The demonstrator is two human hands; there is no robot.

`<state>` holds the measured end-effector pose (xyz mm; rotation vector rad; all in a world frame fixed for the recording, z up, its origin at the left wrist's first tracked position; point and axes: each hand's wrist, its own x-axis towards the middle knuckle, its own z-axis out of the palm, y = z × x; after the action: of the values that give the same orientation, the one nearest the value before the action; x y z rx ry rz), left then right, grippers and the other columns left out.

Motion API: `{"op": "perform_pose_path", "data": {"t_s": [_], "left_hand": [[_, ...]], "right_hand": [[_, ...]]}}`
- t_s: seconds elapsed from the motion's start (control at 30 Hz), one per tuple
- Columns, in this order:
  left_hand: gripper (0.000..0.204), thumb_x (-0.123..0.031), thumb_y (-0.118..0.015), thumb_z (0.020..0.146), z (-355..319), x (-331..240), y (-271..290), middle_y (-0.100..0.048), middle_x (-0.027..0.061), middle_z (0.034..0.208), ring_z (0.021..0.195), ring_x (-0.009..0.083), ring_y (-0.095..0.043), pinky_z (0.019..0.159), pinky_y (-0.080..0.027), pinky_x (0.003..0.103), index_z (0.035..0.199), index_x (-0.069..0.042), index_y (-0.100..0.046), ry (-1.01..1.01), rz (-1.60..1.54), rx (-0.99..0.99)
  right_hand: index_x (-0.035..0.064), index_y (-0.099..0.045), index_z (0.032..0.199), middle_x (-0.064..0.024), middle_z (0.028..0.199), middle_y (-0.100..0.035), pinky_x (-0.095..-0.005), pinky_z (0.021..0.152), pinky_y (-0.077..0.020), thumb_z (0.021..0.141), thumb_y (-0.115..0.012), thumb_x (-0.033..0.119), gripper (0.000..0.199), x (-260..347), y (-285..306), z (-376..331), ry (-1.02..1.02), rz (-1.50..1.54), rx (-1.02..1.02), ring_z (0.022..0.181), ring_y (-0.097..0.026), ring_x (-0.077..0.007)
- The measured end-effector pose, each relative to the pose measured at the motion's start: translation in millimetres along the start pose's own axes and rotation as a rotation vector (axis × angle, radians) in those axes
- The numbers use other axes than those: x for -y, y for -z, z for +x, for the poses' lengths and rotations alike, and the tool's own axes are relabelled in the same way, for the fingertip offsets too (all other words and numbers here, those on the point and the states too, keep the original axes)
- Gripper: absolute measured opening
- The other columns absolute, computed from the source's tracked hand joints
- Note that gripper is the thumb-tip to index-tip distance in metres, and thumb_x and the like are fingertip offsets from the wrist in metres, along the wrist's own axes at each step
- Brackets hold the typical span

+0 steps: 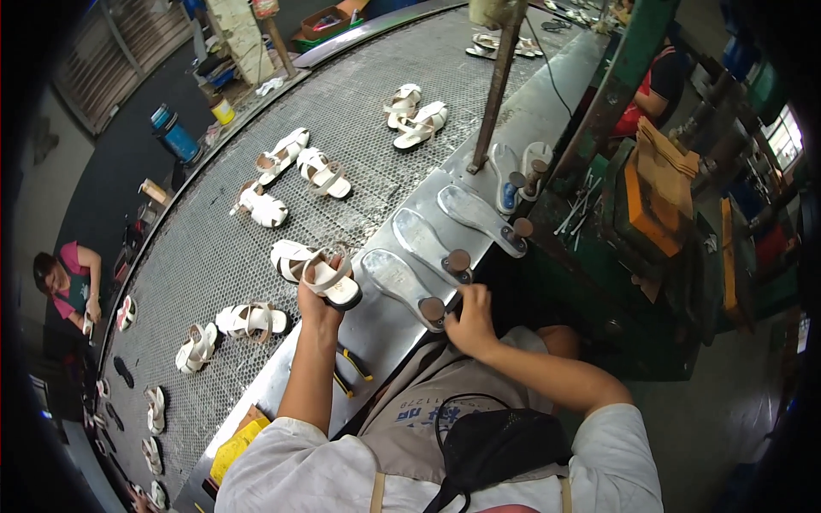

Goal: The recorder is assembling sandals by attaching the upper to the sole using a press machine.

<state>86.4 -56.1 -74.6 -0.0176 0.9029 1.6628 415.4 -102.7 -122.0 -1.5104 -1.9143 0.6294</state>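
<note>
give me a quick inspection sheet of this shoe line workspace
surface: curved mesh conveyor with a smooth metal ledge along its edge
job's things: white sandal held up in left hand; right hand at the nearest of three metal sole plates
clutter: white sandals in pairs on the mesh; black-and-yellow tool on the ledge
grippers: left hand shut on the sandal; right hand's grip cannot be told
cables: dark cord across the ledge
surroundings: green machine frame; another person at far left

Perforated metal conveyor table (359,111), pairs of white sandals (304,167) lying on it, sole moulds (432,248) along its edge
</note>
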Motion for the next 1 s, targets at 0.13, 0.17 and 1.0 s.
{"op": "perform_pose_path", "data": {"t_s": [0.13,0.17,1.0], "left_hand": [[0.029,-0.031,-0.055,0.111,-3,3,10,-0.072,0.0242,0.121,0.106,0.0431,-0.073,0.09,-0.063,0.067,0.125,-0.007,-0.064,0.202,0.144,0.019],[0.029,-0.031,-0.056,0.111,4,5,16,-0.072,0.0243,0.12,0.105,0.043,-0.074,0.089,-0.063,0.067,0.123,-0.007,-0.065,0.246,0.153,0.051],[0.031,-0.02,-0.052,0.111,-130,161,-149,-0.073,0.0119,0.122,0.111,0.0261,-0.072,0.099,-0.059,0.042,0.136,-0.003,-0.061,0.515,0.023,0.618]], "right_hand": [[-0.0028,-0.06,0.136,-0.0242,0.142,-0.054,-0.0527,0.12,-0.0359,0.091,-0.081,0.022,0.056,24,3,4,0.202,0.056,0.147,0.139,-0.047,-0.0429],[-0.0024,-0.066,0.13,-0.0224,0.141,-0.058,-0.0525,0.121,-0.0344,0.091,-0.083,0.026,0.051,29,1,12,0.187,0.091,0.144,0.14,-0.049,-0.0389],[-0.0028,-0.061,0.135,-0.0269,0.139,-0.061,-0.0497,0.103,-0.0518,0.101,-0.075,0.053,0.066,53,148,-20,0.05,0.157,0.027,0.122,-0.064,-0.0462]]}}
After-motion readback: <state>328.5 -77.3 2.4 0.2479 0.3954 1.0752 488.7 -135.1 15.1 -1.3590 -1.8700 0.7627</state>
